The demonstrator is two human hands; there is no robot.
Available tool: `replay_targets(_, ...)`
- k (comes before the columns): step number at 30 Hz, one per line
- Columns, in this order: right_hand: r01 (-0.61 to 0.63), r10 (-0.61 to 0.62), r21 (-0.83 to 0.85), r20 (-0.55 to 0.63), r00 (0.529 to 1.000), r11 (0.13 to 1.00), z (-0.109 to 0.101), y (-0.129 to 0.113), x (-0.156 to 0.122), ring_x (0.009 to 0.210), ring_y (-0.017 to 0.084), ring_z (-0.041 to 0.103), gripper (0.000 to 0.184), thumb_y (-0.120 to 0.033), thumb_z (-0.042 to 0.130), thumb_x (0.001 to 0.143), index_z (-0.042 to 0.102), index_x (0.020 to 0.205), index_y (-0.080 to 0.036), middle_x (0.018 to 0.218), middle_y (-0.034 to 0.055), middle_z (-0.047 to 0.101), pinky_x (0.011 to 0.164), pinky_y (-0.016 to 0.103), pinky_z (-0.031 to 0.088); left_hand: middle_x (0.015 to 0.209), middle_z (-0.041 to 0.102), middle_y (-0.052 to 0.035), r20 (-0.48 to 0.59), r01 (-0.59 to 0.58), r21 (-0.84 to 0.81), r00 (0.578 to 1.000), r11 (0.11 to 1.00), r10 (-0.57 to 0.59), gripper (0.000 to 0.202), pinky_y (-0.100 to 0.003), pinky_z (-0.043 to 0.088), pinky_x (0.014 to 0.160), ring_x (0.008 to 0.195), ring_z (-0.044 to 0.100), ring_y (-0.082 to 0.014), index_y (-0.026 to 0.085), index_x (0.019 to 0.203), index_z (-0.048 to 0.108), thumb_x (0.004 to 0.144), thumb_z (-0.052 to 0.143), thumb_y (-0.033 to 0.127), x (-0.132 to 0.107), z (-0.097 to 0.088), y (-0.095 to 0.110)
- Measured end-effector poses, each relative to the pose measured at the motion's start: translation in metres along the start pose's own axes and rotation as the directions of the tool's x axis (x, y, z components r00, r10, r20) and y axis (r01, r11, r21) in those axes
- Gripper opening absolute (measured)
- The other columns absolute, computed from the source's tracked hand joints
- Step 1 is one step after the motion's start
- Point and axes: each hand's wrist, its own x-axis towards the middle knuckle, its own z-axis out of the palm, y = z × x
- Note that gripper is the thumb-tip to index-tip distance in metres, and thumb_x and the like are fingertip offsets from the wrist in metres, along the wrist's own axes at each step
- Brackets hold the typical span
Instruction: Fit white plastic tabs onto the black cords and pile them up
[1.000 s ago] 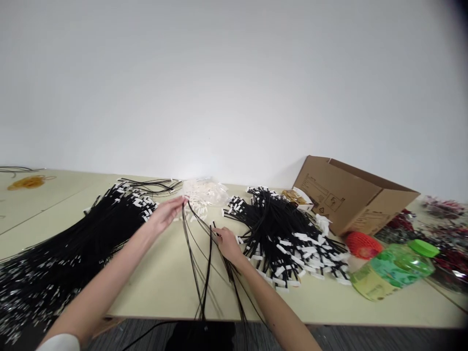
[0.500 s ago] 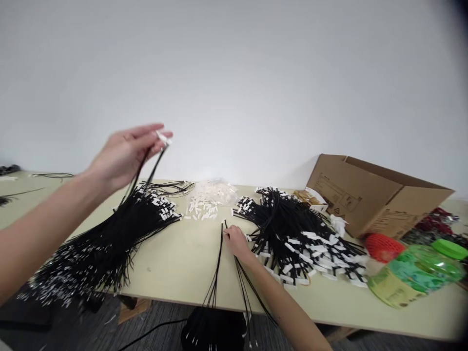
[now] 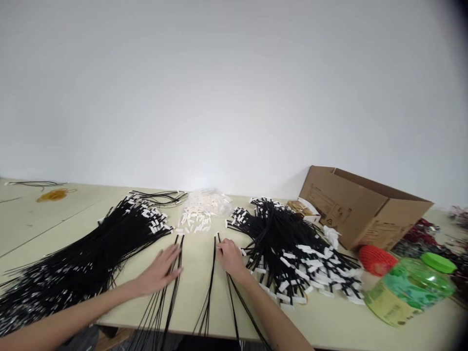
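My left hand rests low over a group of thin black cables, its fingers and thumb apart. The cables have small white connectors at their upper ends and run down over the table's front edge. My right hand is closed around black cables that trail below its wrist; the fingertips are partly hidden. Just left of it lies another few cables. On the left is a large bundle of black cables with white connectors. To the right a second pile has white sleeves at its near ends.
Loose white connectors lie by a clear plastic bag at the back. An open cardboard box, a red netted item and a green-lidded jar stand right. Yellow bands lie far left on the table.
My left hand has come down from above the left bundle, and the cables it held now lie on the table under it. My right hand stays near its cables. The view has shifted slightly.
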Motion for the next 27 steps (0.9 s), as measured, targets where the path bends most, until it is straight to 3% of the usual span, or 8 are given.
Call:
replay_targets(4,-0.049,0.049,0.044,-0.007,0.999,0.998,-0.007,0.001,0.001,0.081,0.015,0.057,0.024,-0.016,0.04,0.085,0.064,0.086,-0.02,0.086,0.0048,0.062,0.068,0.023,0.037,0.137,0.037,0.0058,0.222,-0.091,0.101,0.973,0.991,0.067,0.052,-0.034,0.005,0.109,0.13,0.025,-0.0202,0.046,0.117,0.05,0.067,0.061,0.043,-0.011,-0.007,-0.011)
replay_targets(7,-0.097,0.099,0.073,-0.029,0.995,0.993,-0.013,0.005,0.003,0.084,0.015,0.057,0.026,-0.016,0.04,0.084,0.063,0.096,-0.02,0.09,0.0045,0.063,0.071,0.022,0.036,0.141,0.032,-0.0044,0.361,-0.281,0.397,0.923,0.874,0.133,0.054,-0.04,0.002,0.108,0.132,0.022,-0.0202,0.027,0.131,0.039,0.08,0.045,0.044,0.008,-0.026,-0.018)
replay_targets(10,-0.125,0.13,0.09,-0.052,0.99,0.988,-0.017,0.007,0.004,0.084,0.015,0.057,0.026,-0.016,0.041,0.083,0.063,0.096,-0.02,0.09,0.0038,0.064,0.071,0.021,0.036,0.144,0.022,-0.0125,0.375,-0.377,0.602,0.912,0.704,0.167,0.056,-0.042,0.007,0.107,0.133,0.014,-0.0214,0.012,0.136,0.029,0.088,0.03,0.041,0.019,-0.026,-0.026)
replay_targets(15,-0.117,0.124,0.101,-0.058,0.991,0.988,-0.011,0.004,0.002,0.079,0.015,0.058,0.024,-0.016,0.044,0.081,0.065,0.091,-0.022,0.086,0.0025,0.065,0.066,0.021,0.036,0.145,0.017,-0.0151,0.368,-0.391,0.631,0.911,0.67,0.185,0.059,-0.04,0.014,0.107,0.133,0.013,-0.0225,0.011,0.137,0.024,0.088,0.029,0.044,0.018,-0.004,-0.035)
replay_targets(20,-0.122,0.129,0.103,-0.066,0.989,0.987,-0.009,0.003,0.001,0.079,0.016,0.059,0.024,-0.017,0.044,0.08,0.066,0.09,-0.023,0.087,0.0027,0.066,0.065,0.022,0.036,0.142,0.026,-0.0181,0.359,-0.407,0.572,0.905,0.712,0.23,0.057,-0.044,0.012,0.106,0.132,0.019,-0.0268,0.005,0.131,0.036,0.087,0.035,0.042,0.037,-0.009,-0.027)
replay_targets(23,-0.129,0.139,0.112,-0.083,0.987,0.985,-0.011,0.001,0.001,0.077,0.017,0.06,0.026,-0.018,0.044,0.081,0.063,0.098,-0.021,0.083,0.0039,0.066,0.065,0.024,0.037,0.14,0.032,-0.0164,0.328,-0.407,0.405,0.901,0.819,0.286,0.055,-0.043,0.009,0.107,0.131,0.021,-0.0273,0.008,0.128,0.041,0.085,0.039,0.042,0.044,0.007,-0.005)
replay_targets(25,-0.128,0.139,0.119,-0.091,0.986,0.985,-0.011,-0.002,0.0,0.073,0.018,0.06,0.03,-0.019,0.045,0.08,0.059,0.107,-0.021,0.079,0.0038,0.067,0.064,0.024,0.038,0.14,0.035,-0.0134,0.297,-0.276,0.152,0.929,0.949,0.223,0.057,-0.039,0.015,0.106,0.129,0.028,-0.0255,0.015,0.13,0.04,0.082,0.044,0.045,0.047,0.032,0.015)
replay_targets(27,-0.083,0.098,0.166,-0.085,0.992,0.983,-0.008,-0.005,-0.001,0.071,0.017,0.06,0.038,-0.019,0.047,0.08,0.051,0.117,-0.02,0.077,0.0029,0.066,0.065,0.024,0.04,0.131,0.047,-0.0121,0.271,-0.013,-0.18,0.96,0.984,0.063,0.053,-0.037,0.023,0.103,0.121,0.039,-0.0243,0.018,0.125,0.046,0.082,0.042,0.048,0.051,0.06,0.032)
